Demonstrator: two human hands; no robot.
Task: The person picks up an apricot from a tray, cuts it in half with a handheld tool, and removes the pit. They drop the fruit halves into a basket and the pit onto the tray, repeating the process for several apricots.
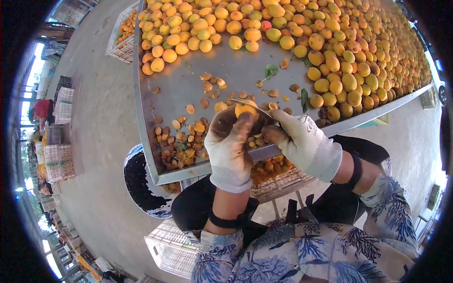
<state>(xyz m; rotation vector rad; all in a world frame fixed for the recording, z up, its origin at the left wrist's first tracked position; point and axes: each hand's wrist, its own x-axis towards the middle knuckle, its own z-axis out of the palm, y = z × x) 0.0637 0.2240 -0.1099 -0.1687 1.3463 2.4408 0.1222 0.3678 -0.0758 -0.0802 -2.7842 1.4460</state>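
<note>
1. Gloved left hand (229, 146) closed around an apricot (246, 109), lifted just above the near edge of the tabletop (188, 80).
2. Gloved right hand (299, 139) just beside it, closed on a thin knife (250, 106); blade lying across the top of the apricot, touching it.
3. Both gloves white, stained dark at the fingertips; black bands at both wrists, blue patterned sleeves lower in view.
4. Big pile of whole apricots (292, 28) covering the far and right part of the metal tabletop, well apart from the hands.
5. Heap of brown pits (181, 141) on the near left corner of the tabletop, just left of the left hand; more pits and small fruit pieces scattered between this heap and the pile.
6. Few green leaves (271, 70) lying on the bare metal near the pile.
7. Tray of cut apricot halves (271, 170) under the tabletop edge, directly below the hands.
8. Round tub (139, 184) with dark content on the floor, below the near left corner of the tabletop.
9. White plastic crate (172, 247) on the floor near the left sleeve; more crates stacked far at the left.
</note>
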